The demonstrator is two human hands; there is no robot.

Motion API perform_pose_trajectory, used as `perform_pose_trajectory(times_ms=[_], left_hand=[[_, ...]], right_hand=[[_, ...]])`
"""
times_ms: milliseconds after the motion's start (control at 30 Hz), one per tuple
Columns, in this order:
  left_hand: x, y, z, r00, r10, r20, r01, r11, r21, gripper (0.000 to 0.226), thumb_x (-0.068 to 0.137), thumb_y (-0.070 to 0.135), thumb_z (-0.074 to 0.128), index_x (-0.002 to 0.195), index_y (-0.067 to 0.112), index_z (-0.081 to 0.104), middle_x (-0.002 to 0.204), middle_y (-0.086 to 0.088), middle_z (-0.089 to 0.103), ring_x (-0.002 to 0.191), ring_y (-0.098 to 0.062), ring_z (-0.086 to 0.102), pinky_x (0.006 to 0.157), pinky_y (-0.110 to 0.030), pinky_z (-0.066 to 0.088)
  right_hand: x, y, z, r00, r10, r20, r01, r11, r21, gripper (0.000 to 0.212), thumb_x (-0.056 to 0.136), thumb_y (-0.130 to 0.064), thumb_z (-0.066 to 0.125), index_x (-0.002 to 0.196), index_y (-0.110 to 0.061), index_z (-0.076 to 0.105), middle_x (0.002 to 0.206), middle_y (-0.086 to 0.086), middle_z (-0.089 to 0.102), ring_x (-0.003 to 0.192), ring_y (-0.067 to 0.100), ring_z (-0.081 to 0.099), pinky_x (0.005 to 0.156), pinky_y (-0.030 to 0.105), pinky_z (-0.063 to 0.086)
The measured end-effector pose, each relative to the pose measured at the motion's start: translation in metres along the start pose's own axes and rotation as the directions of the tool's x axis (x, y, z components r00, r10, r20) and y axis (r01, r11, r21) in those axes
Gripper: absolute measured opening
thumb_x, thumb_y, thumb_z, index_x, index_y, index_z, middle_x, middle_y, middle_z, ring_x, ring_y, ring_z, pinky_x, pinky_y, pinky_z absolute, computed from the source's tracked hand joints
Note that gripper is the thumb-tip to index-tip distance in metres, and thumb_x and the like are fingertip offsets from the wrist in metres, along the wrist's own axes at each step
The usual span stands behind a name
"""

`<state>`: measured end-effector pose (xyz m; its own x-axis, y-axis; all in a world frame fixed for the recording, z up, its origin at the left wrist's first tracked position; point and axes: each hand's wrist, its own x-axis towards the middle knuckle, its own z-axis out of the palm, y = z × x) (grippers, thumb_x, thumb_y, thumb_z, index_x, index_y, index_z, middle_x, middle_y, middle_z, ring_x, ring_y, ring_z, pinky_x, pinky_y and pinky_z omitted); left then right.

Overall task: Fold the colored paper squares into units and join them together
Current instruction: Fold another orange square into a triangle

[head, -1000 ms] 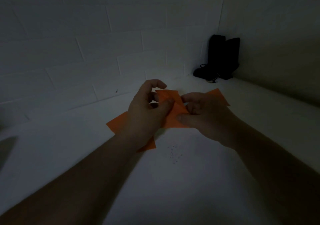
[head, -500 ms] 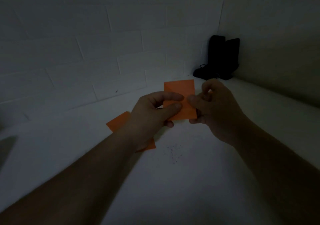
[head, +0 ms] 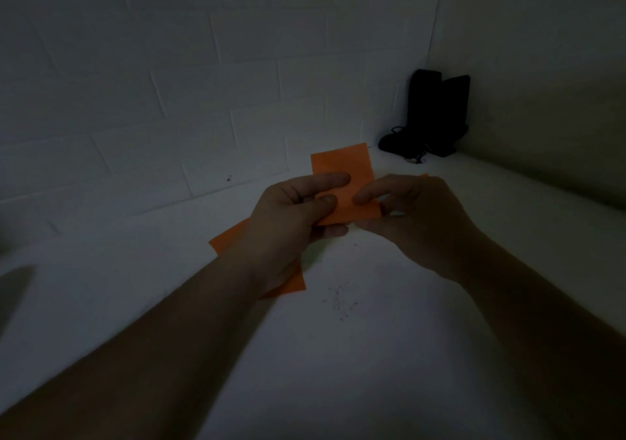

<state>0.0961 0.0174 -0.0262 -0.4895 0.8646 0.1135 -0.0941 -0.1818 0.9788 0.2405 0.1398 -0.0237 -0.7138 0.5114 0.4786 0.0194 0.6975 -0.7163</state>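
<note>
Left hand point(head: 288, 216): thumb and fingers curled, pinching left edge of orange paper point(head: 345, 182) | Right hand point(head: 416, 216): fingers curled, forefinger on paper's right edge, grip unclear | Paper: held above white table point(head: 372, 355), between both hands | Second orange sheet point(head: 230, 239): flat on table under left wrist | Black objects point(head: 430, 114): far corner.

Matt orange paper point(head: 342, 168); matt white table point(head: 372, 355), painted brick wall point(head: 169, 83).

Two hands point(head: 291, 209) point(head: 416, 216), two orange paper pieces point(head: 342, 165) point(head: 230, 241), one black object point(head: 433, 114)
</note>
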Motion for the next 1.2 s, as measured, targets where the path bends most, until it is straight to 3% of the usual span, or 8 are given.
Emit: perform_pose_trajectory(times_ms=[200,267,333,567,667,867,1000,1200], left_hand=[[-0.0014,0.0013,0.0014,0.998,0.059,-0.005,-0.059,0.998,0.012,0.042,0.095,-0.013,0.052,0.114,0.017,0.076,0.118,-0.029,0.07,0.104,-0.026,0.071,0.097,-0.034,0.059],[-0.0013,0.001,0.0011,0.995,0.093,-0.021,-0.093,0.996,-0.005,0.043,0.092,-0.017,0.053,0.113,0.013,0.076,0.108,-0.031,0.071,0.099,-0.025,0.071,0.095,-0.032,0.059],[-0.001,0.001,0.0006,0.991,0.13,-0.032,-0.129,0.991,0.015,0.041,0.091,-0.018,0.056,0.116,0.009,0.073,0.091,-0.012,0.078,0.09,-0.017,0.074,0.092,-0.029,0.059],[-0.0013,0.0046,0.002,0.994,0.1,-0.046,-0.103,0.992,-0.066,0.036,0.093,-0.018,0.052,0.116,0.002,0.071,0.093,-0.003,0.08,0.092,-0.016,0.076,0.098,-0.036,0.057],[-0.0019,0.0048,0.0022,0.997,0.076,-0.021,-0.077,0.992,-0.102,0.044,0.089,-0.023,0.049,0.122,-0.001,0.068,0.115,-0.014,0.076,0.108,-0.027,0.074,0.101,-0.038,0.056],[-0.0057,0.001,0.0058,0.984,0.18,-0.007,-0.178,0.977,0.115,0.058,0.088,-0.008,0.072,0.135,0.021,0.055,0.117,-0.008,0.075,0.101,-0.032,0.075,0.094,-0.045,0.06],[-0.004,-0.0009,0.0065,0.985,0.166,-0.054,-0.163,0.985,0.055,0.069,0.088,-0.007,0.074,0.138,0.03,0.043,0.119,-0.011,0.073,0.099,-0.032,0.075,0.094,-0.05,0.06],[-0.0016,-0.0003,0.0058,0.987,0.131,-0.098,-0.132,0.991,0.002,0.075,0.087,-0.009,0.073,0.142,0.031,0.042,0.118,-0.013,0.071,0.103,-0.028,0.075,0.087,-0.039,0.061]], right_hand=[[0.0027,0.001,-0.0006,0.99,0.113,-0.087,-0.097,0.981,0.169,0.013,0.079,-0.011,0.082,0.084,-0.022,0.077,0.078,-0.001,0.075,0.076,0.019,0.072,0.077,0.041,0.061],[0.0023,-0.0001,-0.0014,0.989,0.12,-0.09,-0.101,0.975,0.196,0.011,0.081,-0.013,0.081,0.087,-0.021,0.077,0.078,-0.001,0.075,0.075,0.018,0.072,0.077,0.041,0.062],[0.0021,-0.0003,-0.0022,0.985,0.129,-0.111,-0.102,0.97,0.22,0.01,0.081,-0.015,0.081,0.088,-0.021,0.077,0.078,0.002,0.076,0.074,0.018,0.072,0.077,0.041,0.062],[0.0051,-0.0031,-0.0004,0.958,0.242,-0.151,-0.161,0.895,0.415,0.02,0.084,-0.003,0.075,0.085,-0.021,0.068,0.076,-0.006,0.076,0.07,0.014,0.073,0.07,0.032,0.061],[0.006,-0.0043,0.0003,0.946,0.286,-0.154,-0.181,0.858,0.481,0.022,0.085,0.002,0.073,0.084,-0.019,0.066,0.071,-0.007,0.074,0.067,0.012,0.072,0.069,0.032,0.059],[0.0053,-0.0045,0.0008,0.946,0.27,-0.18,-0.168,0.882,0.44,0.022,0.083,0.002,0.074,0.09,-0.014,0.061,0.061,-0.003,0.068,0.059,0.011,0.067,0.062,0.027,0.055],[0.0057,-0.003,0.0013,0.936,0.287,-0.205,-0.169,0.875,0.453,0.036,0.081,-0.001,0.078,0.103,-0.017,0.055,0.065,0.012,0.067,0.058,0.02,0.066,0.062,0.035,0.057],[0.0089,-0.0024,0.0037,0.923,0.358,-0.137,-0.222,0.79,0.571,0.035,0.084,-0.001,0.075,0.11,-0.015,0.057,0.062,0.005,0.065,0.061,0.018,0.065,0.067,0.034,0.057]])
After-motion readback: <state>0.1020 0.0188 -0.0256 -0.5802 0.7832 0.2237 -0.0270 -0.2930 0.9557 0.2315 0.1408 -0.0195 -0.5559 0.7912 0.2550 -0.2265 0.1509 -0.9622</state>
